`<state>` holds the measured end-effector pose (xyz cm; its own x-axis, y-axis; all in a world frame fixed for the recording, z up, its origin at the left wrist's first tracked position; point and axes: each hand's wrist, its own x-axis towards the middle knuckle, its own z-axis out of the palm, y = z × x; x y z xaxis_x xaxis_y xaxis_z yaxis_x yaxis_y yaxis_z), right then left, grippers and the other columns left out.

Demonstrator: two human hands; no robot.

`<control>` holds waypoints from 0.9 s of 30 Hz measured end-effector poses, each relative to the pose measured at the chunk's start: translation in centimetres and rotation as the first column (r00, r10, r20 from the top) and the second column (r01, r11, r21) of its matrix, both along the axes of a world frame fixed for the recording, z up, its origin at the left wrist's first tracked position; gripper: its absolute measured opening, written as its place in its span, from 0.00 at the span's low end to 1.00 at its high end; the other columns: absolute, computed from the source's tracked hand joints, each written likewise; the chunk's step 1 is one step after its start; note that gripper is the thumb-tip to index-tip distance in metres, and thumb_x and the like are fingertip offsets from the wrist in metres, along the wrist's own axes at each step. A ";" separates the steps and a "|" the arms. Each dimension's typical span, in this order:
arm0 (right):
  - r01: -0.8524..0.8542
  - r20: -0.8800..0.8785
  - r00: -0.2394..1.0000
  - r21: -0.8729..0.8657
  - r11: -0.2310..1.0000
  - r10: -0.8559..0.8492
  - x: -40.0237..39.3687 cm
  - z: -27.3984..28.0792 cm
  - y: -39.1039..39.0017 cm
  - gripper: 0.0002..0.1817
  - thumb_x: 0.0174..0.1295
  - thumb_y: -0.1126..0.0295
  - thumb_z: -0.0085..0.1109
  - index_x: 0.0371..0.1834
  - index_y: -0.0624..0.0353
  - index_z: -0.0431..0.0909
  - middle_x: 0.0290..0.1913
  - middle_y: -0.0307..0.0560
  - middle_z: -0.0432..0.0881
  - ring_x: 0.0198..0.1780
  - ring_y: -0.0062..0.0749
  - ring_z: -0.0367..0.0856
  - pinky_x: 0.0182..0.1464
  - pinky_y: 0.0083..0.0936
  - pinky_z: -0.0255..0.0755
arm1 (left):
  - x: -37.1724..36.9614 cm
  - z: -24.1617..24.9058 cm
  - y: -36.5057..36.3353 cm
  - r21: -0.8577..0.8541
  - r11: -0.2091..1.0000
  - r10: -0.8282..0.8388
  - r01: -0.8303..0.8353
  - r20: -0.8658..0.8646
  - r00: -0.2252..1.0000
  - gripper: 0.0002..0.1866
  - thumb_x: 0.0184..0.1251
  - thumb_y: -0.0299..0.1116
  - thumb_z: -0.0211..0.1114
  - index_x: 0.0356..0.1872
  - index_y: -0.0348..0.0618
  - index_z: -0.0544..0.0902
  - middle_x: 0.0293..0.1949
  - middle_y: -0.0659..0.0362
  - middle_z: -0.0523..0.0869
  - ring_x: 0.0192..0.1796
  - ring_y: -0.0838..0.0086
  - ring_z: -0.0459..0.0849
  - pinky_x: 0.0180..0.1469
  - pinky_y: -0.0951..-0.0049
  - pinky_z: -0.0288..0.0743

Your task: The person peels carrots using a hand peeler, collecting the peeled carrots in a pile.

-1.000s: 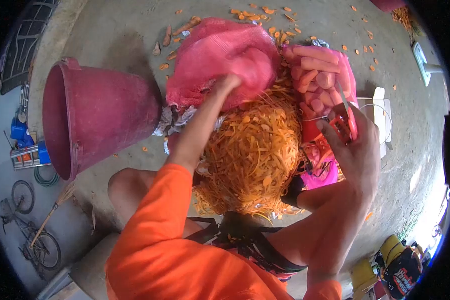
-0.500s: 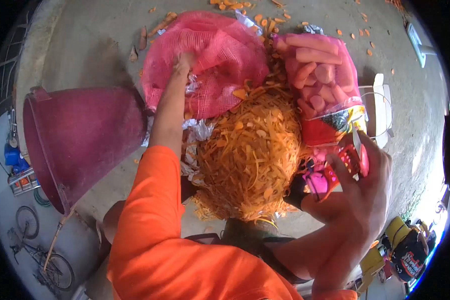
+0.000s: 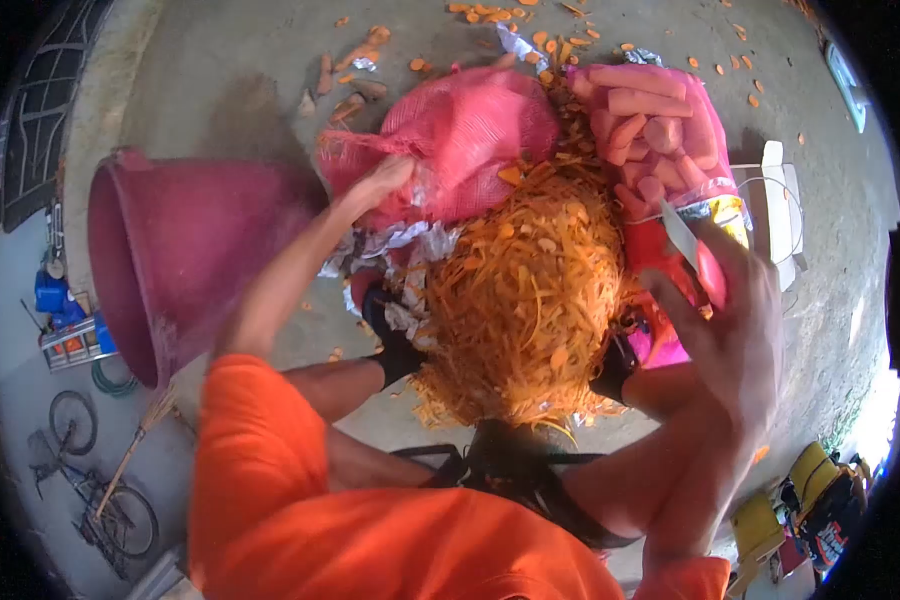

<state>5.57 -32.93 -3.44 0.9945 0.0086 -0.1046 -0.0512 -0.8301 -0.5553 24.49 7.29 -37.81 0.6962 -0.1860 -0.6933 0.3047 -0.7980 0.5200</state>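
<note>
A maroon bucket (image 3: pixel 185 255) lies tipped on the concrete floor (image 3: pixel 220 60). The left hand (image 3: pixel 382 183) clutches the pink mesh sack (image 3: pixel 460 135) behind the heap of carrot peelings (image 3: pixel 525 300). The right hand (image 3: pixel 735 335) grips a red-handled peeler (image 3: pixel 695 255) beside peeled carrots (image 3: pixel 650 130).

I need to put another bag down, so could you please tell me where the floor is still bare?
Bare concrete lies above the bucket, left of the pink mesh sack, and right of the white stool. It is crowded around the carrot peel heap and the bag of peeled carrots, with scraps scattered along the top.
</note>
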 end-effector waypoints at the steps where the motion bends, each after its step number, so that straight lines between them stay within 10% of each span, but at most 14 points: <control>1: -0.012 0.069 0.998 0.016 1.000 0.011 0.0 -0.3 0.0 0.20 0.55 0.65 0.76 0.46 0.64 0.82 0.37 0.58 0.86 0.40 0.59 0.84 0.44 0.43 0.76 | -1.1 4.8 -1.7 0.006 1.000 0.005 -0.005 0.012 1.000 0.18 0.77 0.37 0.52 0.45 0.37 0.88 0.50 0.52 0.90 0.50 0.69 0.88 0.52 0.61 0.80; 5: -0.048 0.128 0.991 0.073 0.996 0.038 -0.9 -1.0 0.3 0.22 0.56 0.65 0.76 0.51 0.65 0.82 0.43 0.60 0.86 0.45 0.60 0.84 0.48 0.44 0.77 | 0.4 19.7 -5.4 -0.396 0.764 0.254 -0.510 -0.543 0.801 0.18 0.84 0.40 0.48 0.61 0.42 0.80 0.54 0.52 0.88 0.55 0.67 0.88 0.60 0.57 0.84; 10: -0.035 0.056 0.998 0.072 0.997 0.031 0.0 0.0 0.7 0.25 0.58 0.60 0.75 0.53 0.65 0.81 0.44 0.61 0.86 0.47 0.58 0.83 0.51 0.43 0.76 | 4.3 31.9 -7.1 -0.529 0.734 0.318 -0.427 -0.288 0.903 0.24 0.82 0.48 0.55 0.66 0.40 0.75 0.59 0.50 0.85 0.58 0.63 0.87 0.64 0.55 0.83; 16: -0.069 0.336 0.941 0.120 0.990 0.024 0.8 -1.1 -0.7 0.22 0.60 0.60 0.75 0.50 0.64 0.82 0.38 0.54 0.87 0.36 0.48 0.85 0.43 0.37 0.76 | 7.0 47.3 -8.8 -0.732 0.672 -0.251 -0.112 -0.368 0.896 0.23 0.84 0.48 0.51 0.57 0.37 0.82 0.53 0.50 0.89 0.53 0.62 0.90 0.62 0.57 0.82; 17: -0.089 0.339 0.940 0.145 0.985 0.035 0.7 -1.0 -0.7 0.22 0.60 0.60 0.75 0.49 0.64 0.82 0.38 0.54 0.87 0.36 0.48 0.85 0.43 0.37 0.76 | 4.4 48.4 -10.4 -0.543 0.840 -0.125 -0.009 -0.209 0.970 0.22 0.84 0.47 0.52 0.56 0.36 0.82 0.54 0.50 0.89 0.55 0.62 0.89 0.64 0.58 0.81; 18: -0.080 0.320 0.947 0.188 0.979 0.016 0.3 -0.7 -0.8 0.22 0.61 0.59 0.74 0.50 0.64 0.82 0.38 0.54 0.87 0.36 0.46 0.85 0.43 0.37 0.76 | 2.4 48.5 -11.5 -0.298 0.954 -0.043 0.033 -0.028 0.999 0.22 0.84 0.46 0.52 0.56 0.35 0.82 0.55 0.50 0.89 0.57 0.62 0.88 0.66 0.60 0.79; 21: -0.084 0.351 0.936 0.189 0.978 0.013 -0.4 -0.3 -1.2 0.22 0.61 0.58 0.74 0.51 0.63 0.83 0.38 0.54 0.87 0.36 0.42 0.84 0.42 0.36 0.76 | 1.0 42.4 -6.6 -0.529 0.807 -0.367 0.263 -0.100 0.925 0.35 0.72 0.44 0.69 0.75 0.41 0.67 0.68 0.49 0.79 0.65 0.62 0.83 0.67 0.57 0.80; 23: -0.027 0.428 0.904 0.118 0.993 -0.026 -0.7 -0.5 -1.9 0.23 0.61 0.57 0.74 0.51 0.62 0.83 0.37 0.54 0.87 0.36 0.39 0.83 0.42 0.35 0.75 | -3.6 32.7 -2.5 -0.508 0.852 -0.123 -0.129 -0.434 0.893 0.38 0.68 0.38 0.73 0.76 0.42 0.67 0.71 0.48 0.76 0.70 0.63 0.78 0.71 0.58 0.75; 24: -0.018 0.326 0.945 0.130 0.991 -0.026 -1.1 0.0 -2.4 0.22 0.61 0.57 0.75 0.51 0.62 0.83 0.37 0.54 0.87 0.36 0.38 0.83 0.42 0.34 0.75 | -6.7 28.9 -1.5 -0.290 0.955 -0.087 -0.062 -0.475 0.875 0.34 0.68 0.37 0.72 0.74 0.42 0.71 0.65 0.52 0.82 0.63 0.66 0.84 0.64 0.65 0.79; 26: -0.011 0.158 0.987 0.204 0.979 -0.022 -1.1 0.7 -3.1 0.21 0.60 0.59 0.75 0.49 0.62 0.83 0.36 0.53 0.86 0.35 0.36 0.82 0.42 0.33 0.75 | -12.3 14.1 6.7 0.184 0.787 -0.604 0.590 0.030 0.797 0.42 0.63 0.49 0.72 0.74 0.38 0.69 0.60 0.43 0.85 0.62 0.56 0.84 0.63 0.60 0.77; 27: -0.017 0.159 0.987 0.208 0.978 -0.016 -1.1 1.0 -3.2 0.21 0.60 0.59 0.75 0.49 0.62 0.83 0.36 0.53 0.86 0.35 0.36 0.82 0.42 0.33 0.75 | -14.7 13.2 6.2 0.258 0.797 -0.548 0.546 -0.070 0.833 0.40 0.64 0.48 0.70 0.73 0.39 0.70 0.55 0.39 0.86 0.58 0.49 0.85 0.59 0.54 0.78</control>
<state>4.44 -36.17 -2.48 0.9982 0.0140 0.0591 0.0522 -0.6955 -0.7166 9.78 13.49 -24.57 0.5383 -0.3544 -0.7647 -0.2263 -0.9348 0.2739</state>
